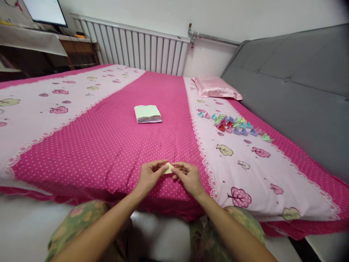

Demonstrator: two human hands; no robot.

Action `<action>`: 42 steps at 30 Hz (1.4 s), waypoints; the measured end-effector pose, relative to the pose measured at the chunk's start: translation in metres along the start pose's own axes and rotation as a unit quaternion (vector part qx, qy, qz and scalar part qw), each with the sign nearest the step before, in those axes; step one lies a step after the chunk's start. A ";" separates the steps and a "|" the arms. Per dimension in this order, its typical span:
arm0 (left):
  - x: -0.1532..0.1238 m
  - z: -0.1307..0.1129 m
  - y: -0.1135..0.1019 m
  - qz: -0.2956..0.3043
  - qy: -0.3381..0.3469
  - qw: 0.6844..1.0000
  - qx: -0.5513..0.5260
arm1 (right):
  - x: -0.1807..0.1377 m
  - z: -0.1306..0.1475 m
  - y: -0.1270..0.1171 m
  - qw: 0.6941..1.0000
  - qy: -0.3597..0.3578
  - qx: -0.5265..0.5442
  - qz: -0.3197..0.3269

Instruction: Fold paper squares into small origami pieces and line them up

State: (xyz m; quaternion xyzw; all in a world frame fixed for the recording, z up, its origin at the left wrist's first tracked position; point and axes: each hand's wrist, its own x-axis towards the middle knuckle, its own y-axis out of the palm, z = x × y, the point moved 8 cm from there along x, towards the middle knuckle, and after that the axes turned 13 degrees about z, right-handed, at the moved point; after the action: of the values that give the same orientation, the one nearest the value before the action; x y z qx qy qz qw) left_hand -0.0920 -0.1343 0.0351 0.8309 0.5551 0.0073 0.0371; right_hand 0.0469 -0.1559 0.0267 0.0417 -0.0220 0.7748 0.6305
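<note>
Between my two hands is a small pale yellow piece of folded paper (168, 168), roughly triangular, held just above the front of the bed. My left hand (151, 175) pinches its left side between thumb and fingers. On the other side, my right hand (188, 177) grips the right edge with thumb and curled fingers. The fingertips hide part of the paper. Farther back on the pink dotted band lies a stack of square coloured paper (148, 113), with a pale green sheet on top. To the right, several small folded paper pieces (236, 125) in many colours sit in a loose group.
A pink polka-dot and white bedspread (109, 145) covers the bed. A pink pillow (216, 87) rests near the grey padded headboard (294, 76). Behind the bed are a white radiator (136, 47) and a pipe (215, 37). A monitor (46, 12) stands on a desk at the far left.
</note>
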 end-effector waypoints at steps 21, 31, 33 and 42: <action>-0.005 -0.001 0.001 -0.016 0.014 1.000 0.019 | -0.003 0.006 0.002 0.999 -0.021 0.011 -0.029; -0.005 -0.002 0.003 -0.010 0.011 1.000 -0.009 | -0.006 0.009 0.001 0.997 -0.038 -0.056 -0.035; -0.004 -0.001 0.005 0.000 0.009 1.000 -0.015 | -0.006 0.007 0.001 0.997 -0.034 -0.054 -0.033; 0.000 0.004 0.007 0.051 -0.023 0.998 -0.023 | -0.001 0.009 -0.001 0.999 -0.013 -0.050 -0.002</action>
State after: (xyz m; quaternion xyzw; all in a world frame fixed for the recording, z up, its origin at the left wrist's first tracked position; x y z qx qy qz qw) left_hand -0.0847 -0.1371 0.0313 0.8568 0.5111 0.0031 0.0686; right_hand 0.0485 -0.1570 0.0356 0.0205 -0.0685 0.7709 0.6330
